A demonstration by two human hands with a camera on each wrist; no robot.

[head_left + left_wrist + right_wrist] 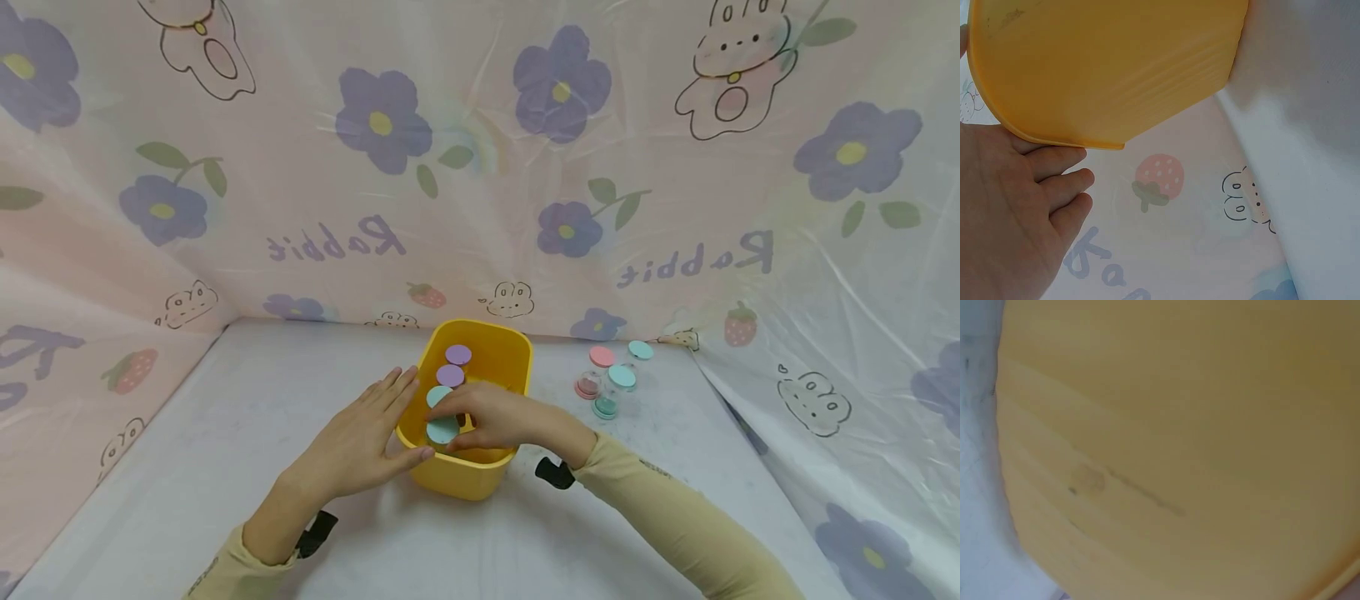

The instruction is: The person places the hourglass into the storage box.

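A yellow plastic bin point(465, 482) stands in the middle of the white table in the head view. Along its left inner side is a row of small round-lidded jars: two purple lids point(450, 376) at the back, then a mint lid point(439, 395), with another mint-lidded jar point(442, 431) nearest the front. My right hand point(495, 417) reaches in over the right rim, thumb and fingers curled at that front jar; its lower part is hidden. Against the bin's left rim rests my left hand point(360, 442), fingers straight. In the right wrist view only the bin's wall point(1179, 425) shows.
Right of the bin stand several small clear jars with mint lids point(622, 377) and pink lids point(602, 357). A printed curtain point(465, 192) with flowers and rabbits hangs behind the table and along both sides.
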